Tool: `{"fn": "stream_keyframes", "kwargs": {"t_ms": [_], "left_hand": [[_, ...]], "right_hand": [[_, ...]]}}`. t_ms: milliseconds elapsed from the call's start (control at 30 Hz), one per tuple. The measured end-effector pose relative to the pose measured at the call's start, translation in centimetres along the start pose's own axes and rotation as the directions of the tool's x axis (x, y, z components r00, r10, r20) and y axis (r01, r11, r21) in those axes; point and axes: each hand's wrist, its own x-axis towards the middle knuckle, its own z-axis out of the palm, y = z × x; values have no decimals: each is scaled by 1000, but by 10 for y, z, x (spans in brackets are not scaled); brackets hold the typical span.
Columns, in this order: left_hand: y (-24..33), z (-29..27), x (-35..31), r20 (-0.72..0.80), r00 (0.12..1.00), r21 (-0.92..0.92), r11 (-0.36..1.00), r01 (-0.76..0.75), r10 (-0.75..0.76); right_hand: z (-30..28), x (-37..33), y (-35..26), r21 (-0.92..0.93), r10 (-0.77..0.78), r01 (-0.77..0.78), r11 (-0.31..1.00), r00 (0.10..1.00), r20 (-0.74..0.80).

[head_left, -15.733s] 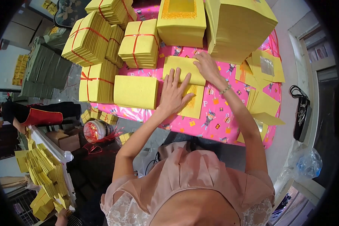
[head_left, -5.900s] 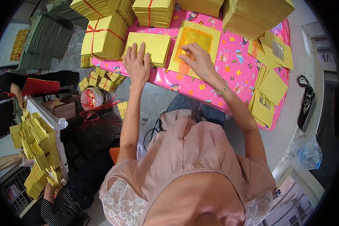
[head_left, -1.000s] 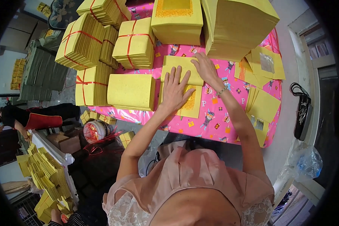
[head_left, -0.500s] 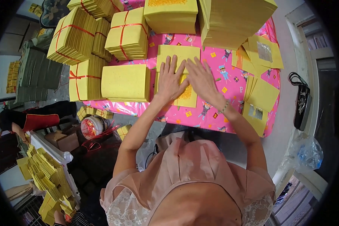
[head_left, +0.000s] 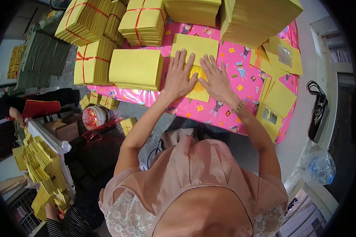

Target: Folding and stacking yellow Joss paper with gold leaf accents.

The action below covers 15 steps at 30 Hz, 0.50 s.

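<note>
My left hand [head_left: 179, 78] lies flat with fingers stretched forward, its palm over the left side of a yellow paper sheet [head_left: 197, 97] that bears an orange-gold patch. My right hand [head_left: 218, 82], also flat and open, rests at the right side of the same sheet, a beaded bracelet on its wrist. The gold patch shows between the two thumbs. Beyond my fingertips is a plain yellow paper piece [head_left: 195, 44]; whether it is joined to the patched sheet is hidden by my hands. Neither hand grips anything.
A pink patterned cloth [head_left: 241, 89] covers the table. Left stand a yellow paper stack [head_left: 135, 69] and several red-tied bundles [head_left: 142, 24]; a tall stack [head_left: 253, 21] rises behind. Loose yellow sheets [head_left: 279, 98] lie right. At the lower left, other people's hands touch yellow paper piles [head_left: 43, 164].
My hands have moved apart; earlier the right fingers met the left hand over the sheet. More of the gold patch shows between them. The whole view has shifted slightly.
</note>
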Motion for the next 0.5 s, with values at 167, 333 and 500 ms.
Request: {"fn": "stream_keyframes", "kwargs": {"t_ms": [167,333,500], "left_hand": [[-3,2,1,34,999,-36,999,15,-13],[1,-3,4,-92,994,-152,987,44,-59],[35,-5,4,-341,889,-404,902,154,-305]], "right_hand": [[-2,5,2,-20,-36,34,999,996,-80],[-8,26,13,-16,-94,92,996,972,-216],[-3,36,31,-124,-232,198,972,887,-399]]}}
